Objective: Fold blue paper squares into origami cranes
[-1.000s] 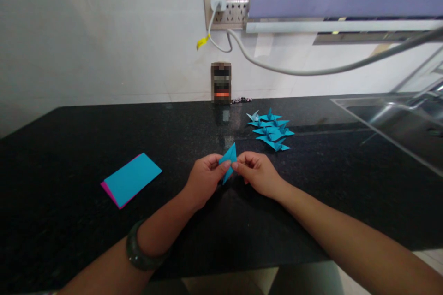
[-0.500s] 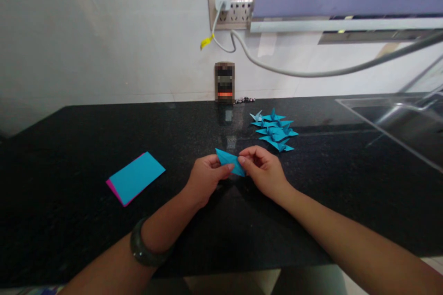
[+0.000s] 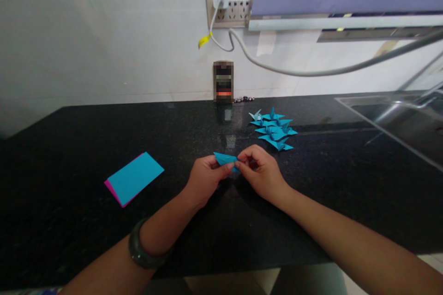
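My left hand (image 3: 205,179) and my right hand (image 3: 260,171) meet above the black counter (image 3: 69,147), both pinching a small folded blue paper piece (image 3: 224,158). The paper lies almost flat between my fingertips, its point aimed left. A dark bangle sits on my left wrist. Several finished blue paper cranes (image 3: 273,128) lie in a cluster just beyond my right hand. A stack of square paper sheets (image 3: 134,178), blue on top with pink beneath, rests on the counter to the left of my left hand.
A small blurred object (image 3: 223,81) stands against the white wall at the counter's back. A wall socket strip (image 3: 228,9) holds a plug with a grey cable running right. A steel sink (image 3: 398,120) is set into the counter at the right.
The blue paper piece has turned from standing upright on its point to lying nearly flat between my fingers. Both hands stayed in about the same place.
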{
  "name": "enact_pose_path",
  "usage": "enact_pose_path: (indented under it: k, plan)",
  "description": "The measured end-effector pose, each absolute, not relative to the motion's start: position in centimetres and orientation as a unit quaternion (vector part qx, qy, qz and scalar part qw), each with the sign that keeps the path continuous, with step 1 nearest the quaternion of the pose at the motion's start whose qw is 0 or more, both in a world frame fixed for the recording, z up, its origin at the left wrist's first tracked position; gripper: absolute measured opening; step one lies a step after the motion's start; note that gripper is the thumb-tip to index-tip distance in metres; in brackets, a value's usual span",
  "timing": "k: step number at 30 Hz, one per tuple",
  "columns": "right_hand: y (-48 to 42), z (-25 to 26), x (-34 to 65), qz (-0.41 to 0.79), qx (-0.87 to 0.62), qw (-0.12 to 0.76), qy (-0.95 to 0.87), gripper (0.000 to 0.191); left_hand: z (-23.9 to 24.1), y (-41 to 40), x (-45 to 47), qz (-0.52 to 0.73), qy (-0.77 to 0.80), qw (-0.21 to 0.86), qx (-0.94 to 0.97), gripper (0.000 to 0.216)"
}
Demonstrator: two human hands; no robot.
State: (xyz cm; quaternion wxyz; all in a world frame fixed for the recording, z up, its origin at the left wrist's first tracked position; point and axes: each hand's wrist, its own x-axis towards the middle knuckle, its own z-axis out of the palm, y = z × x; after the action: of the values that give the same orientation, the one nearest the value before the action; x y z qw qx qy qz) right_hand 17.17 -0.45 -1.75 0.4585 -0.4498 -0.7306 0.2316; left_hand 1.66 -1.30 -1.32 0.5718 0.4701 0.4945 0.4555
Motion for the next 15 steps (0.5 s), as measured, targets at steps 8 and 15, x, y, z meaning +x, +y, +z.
enact_pose_path:
  k: [8, 15]
  plan:
    - [-0.35, -1.93, 17.22, 0.235, -0.444, 0.452, -0.737, 0.004, -1.06, -1.29, 1.65, 0.436, 0.503, 0.552, 0.502, 0.015]
    - [-0.21, -1.95, 17.14, 0.276, -0.460, 0.442, -0.719, 0.004, -1.10, -1.43, 1.67, 0.431, 0.504, 0.534, 0.524, 0.017]
